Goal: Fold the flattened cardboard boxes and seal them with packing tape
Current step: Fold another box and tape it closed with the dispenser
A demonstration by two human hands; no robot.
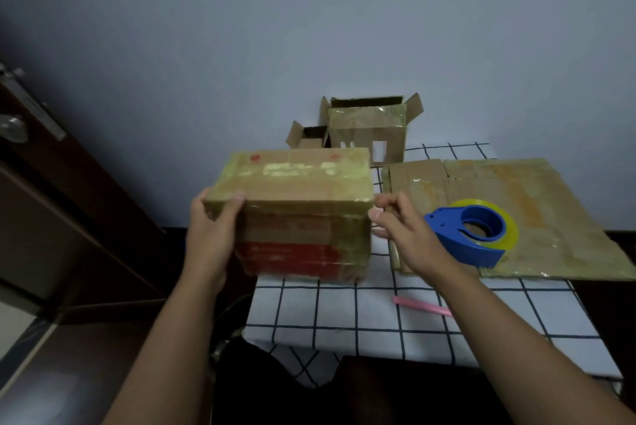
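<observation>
Left grip (214, 235) curled round taped box (296, 204) at bench (361, 314) left edge; right grip (402, 232) loosely curled, touching box's right corner.

2 bare forearms, left hand (212, 235) and right hand (407, 235), no sleeves visible.

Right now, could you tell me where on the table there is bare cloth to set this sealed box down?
The checked cloth is bare along the near edge, left of the pink strip. The right side is crowded: flattened cardboard with the tape dispenser on it. Two open boxes fill the far edge.
</observation>
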